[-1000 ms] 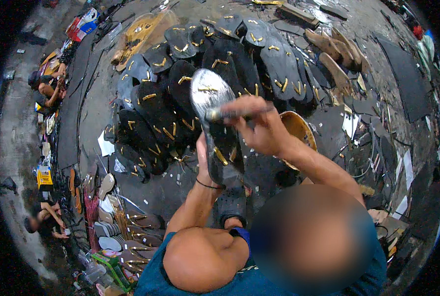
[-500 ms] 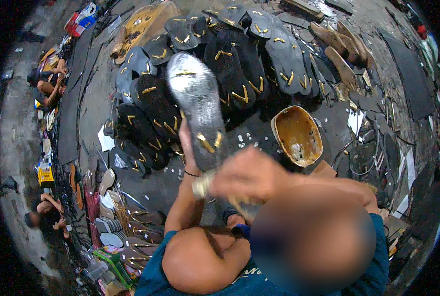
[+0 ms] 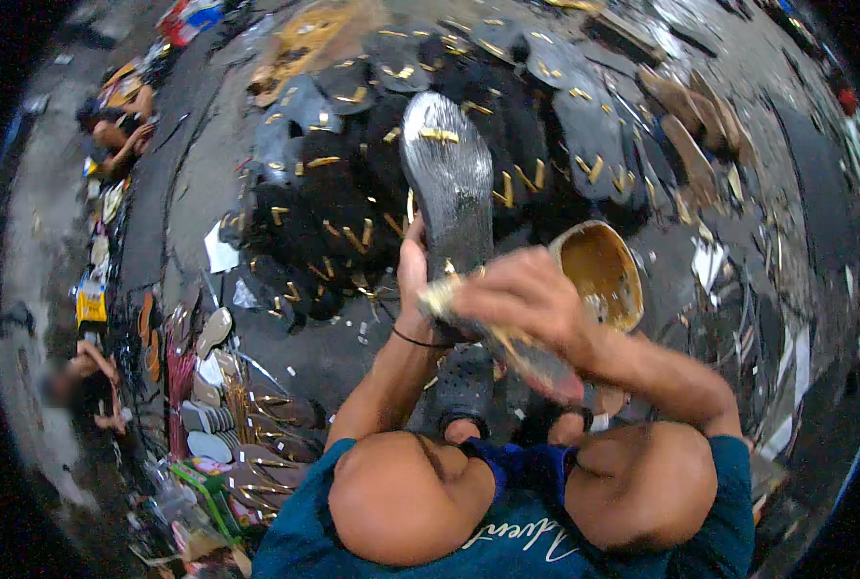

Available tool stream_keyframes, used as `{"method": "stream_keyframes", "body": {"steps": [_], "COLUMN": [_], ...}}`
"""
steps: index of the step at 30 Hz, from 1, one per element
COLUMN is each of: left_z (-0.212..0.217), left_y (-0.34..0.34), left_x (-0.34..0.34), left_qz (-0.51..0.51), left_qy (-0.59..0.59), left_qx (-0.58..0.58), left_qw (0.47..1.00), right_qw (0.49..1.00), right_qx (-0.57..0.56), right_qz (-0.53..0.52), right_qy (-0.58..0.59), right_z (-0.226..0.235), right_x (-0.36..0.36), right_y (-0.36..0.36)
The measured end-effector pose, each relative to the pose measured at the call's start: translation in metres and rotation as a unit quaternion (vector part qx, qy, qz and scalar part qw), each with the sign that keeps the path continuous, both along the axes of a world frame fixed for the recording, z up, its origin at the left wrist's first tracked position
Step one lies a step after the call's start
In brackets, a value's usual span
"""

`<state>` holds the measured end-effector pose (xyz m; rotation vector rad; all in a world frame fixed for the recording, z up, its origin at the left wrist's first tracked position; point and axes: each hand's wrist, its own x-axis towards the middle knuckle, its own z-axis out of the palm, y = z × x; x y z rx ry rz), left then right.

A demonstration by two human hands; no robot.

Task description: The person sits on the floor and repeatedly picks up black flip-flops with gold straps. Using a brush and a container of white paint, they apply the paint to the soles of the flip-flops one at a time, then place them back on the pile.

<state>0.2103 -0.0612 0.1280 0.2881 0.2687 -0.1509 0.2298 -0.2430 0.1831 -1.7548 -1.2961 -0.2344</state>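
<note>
My left hand (image 3: 412,270) grips a dark sandal sole (image 3: 457,174) by its left edge, heel end pointing away from me. The far part of its face shines wet, and gold strap ends poke through. In my right hand (image 3: 527,289) is a brush (image 3: 544,372), its pale bristle end over the near end of the sole and its reddish handle end jutting out below the fingers. Motion blurs the bristles, so contact with the sole is hard to make out. Beside my right hand stands a cut-down tub (image 3: 589,232) with amber, glue-like residue inside.
Many dark soles with gold strap ends (image 3: 329,207) lie piled beyond my hands. Wooden shoe lasts (image 3: 686,159) sit at the far right. To the left are sandals (image 3: 280,410), bundled straps (image 3: 179,376) and a yellow box (image 3: 90,301). Two other people sit farther left.
The view has shifted, and the sole now stands more upright in it. My right hand with the brush has moved up over the sole's near end. Both my knees now show.
</note>
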Motion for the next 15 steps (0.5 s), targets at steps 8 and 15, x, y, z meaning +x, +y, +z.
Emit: {"method": "stream_keyframes", "body": {"steps": [8, 15], "left_z": [0.035, 0.052], "left_y": [0.062, 0.160], "left_x": [-0.018, 0.032], "left_qz": [0.136, 0.281], "left_qy": [0.031, 0.089], "left_qx": [0.096, 0.105], "left_qw": [0.986, 0.950], "right_qw": [0.974, 0.926], "right_qx": [-0.048, -0.097], "right_qz": [-0.108, -0.173], "right_qy": [0.192, 0.321], "right_z": [-0.043, -0.074], "right_x": [-0.033, -0.048], "right_y": [-0.021, -0.046]}}
